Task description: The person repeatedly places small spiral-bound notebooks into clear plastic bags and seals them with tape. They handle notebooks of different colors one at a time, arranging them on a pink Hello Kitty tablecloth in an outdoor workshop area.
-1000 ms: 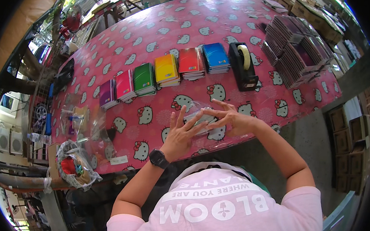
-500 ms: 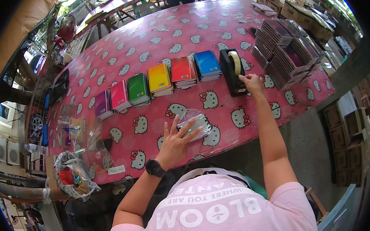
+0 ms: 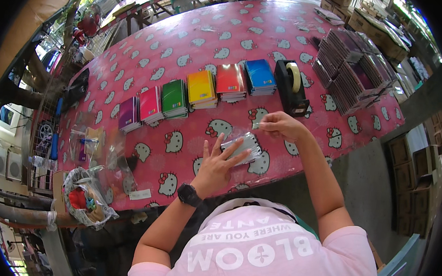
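My left hand (image 3: pixel 216 164) lies with fingers spread on a small spiral notebook pack (image 3: pixel 246 149) in transparent plastic, holding it against the table. Just above the pack, my right hand (image 3: pixel 286 127) pinches a short strip of tape (image 3: pixel 256 125) between thumb and fingertips. A black tape dispenser (image 3: pixel 291 91) with a yellowish roll stands beyond that hand. Left of the dispenser runs a row of notebook stacks: blue (image 3: pixel 260 77), red (image 3: pixel 230 79), yellow (image 3: pixel 201 88), green (image 3: pixel 174 97), pink (image 3: pixel 150 104) and purple (image 3: pixel 129 113).
Tall piles of wrapped notebooks (image 3: pixel 356 70) stand at the far right of the pink patterned table (image 3: pixel 186 43). Loose plastic sleeves (image 3: pixel 119 156) lie at the left, near a plastic bag of scraps (image 3: pixel 88 200). Cardboard boxes (image 3: pixel 408 176) stack up beyond the right edge.
My right hand has come away from the tape dispenser toward the wrapped pack, with a strip of tape in its fingers. My left hand stays on the pack. The view has shifted slightly.
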Available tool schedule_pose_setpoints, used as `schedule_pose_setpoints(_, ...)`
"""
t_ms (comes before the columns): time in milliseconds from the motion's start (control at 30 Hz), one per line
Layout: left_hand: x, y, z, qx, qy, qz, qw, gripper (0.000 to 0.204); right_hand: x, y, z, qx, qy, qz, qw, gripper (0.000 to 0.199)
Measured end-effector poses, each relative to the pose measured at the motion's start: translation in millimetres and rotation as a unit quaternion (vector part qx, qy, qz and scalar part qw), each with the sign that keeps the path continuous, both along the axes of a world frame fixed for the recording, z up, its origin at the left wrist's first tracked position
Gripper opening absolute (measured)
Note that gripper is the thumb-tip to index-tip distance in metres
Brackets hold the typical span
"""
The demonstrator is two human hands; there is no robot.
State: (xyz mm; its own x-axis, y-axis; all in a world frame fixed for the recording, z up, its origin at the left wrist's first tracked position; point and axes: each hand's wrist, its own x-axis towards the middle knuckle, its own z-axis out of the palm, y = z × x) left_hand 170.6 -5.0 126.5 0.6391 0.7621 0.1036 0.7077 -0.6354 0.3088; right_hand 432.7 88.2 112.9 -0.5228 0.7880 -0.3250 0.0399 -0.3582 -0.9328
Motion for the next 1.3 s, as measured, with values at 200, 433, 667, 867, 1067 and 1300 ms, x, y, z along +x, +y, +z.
schedule_pose_setpoints(200,-3,1,-4,-0.021,0.015,-0.014,1.000,0.084,-65,-12,57,0.225,-0.287,0.179,0.914,0.033)
schedule_pose_setpoints(433,-7,2,2,-0.002,0.018,-0.041,0.999,0.085,-70,-28,78,0.272,-0.636,0.138,0.709,0.059)
schedule_pose_setpoints(667,-13,38,-45,-0.242,-0.402,0.184,0.864,0.056,-9,-15,7,0.357,-0.263,-0.002,0.896,0.056)
schedule_pose_setpoints(867,12,49,5,0.044,-0.438,0.105,0.892,0.042,-41,-18,-9,0.203,-0.074,0.022,0.976,0.031)
schedule_pose_setpoints(1067,-7,44,-39,-0.376,-0.459,0.124,0.795,0.049,-54,-17,-6,0.324,-0.141,0.039,0.935,0.027)
schedule_pose_setpoints(1300,1,28,-15,-0.121,-0.406,0.085,0.902,0.044,-43,-30,-3,0.486,-0.126,0.081,0.861,0.041)
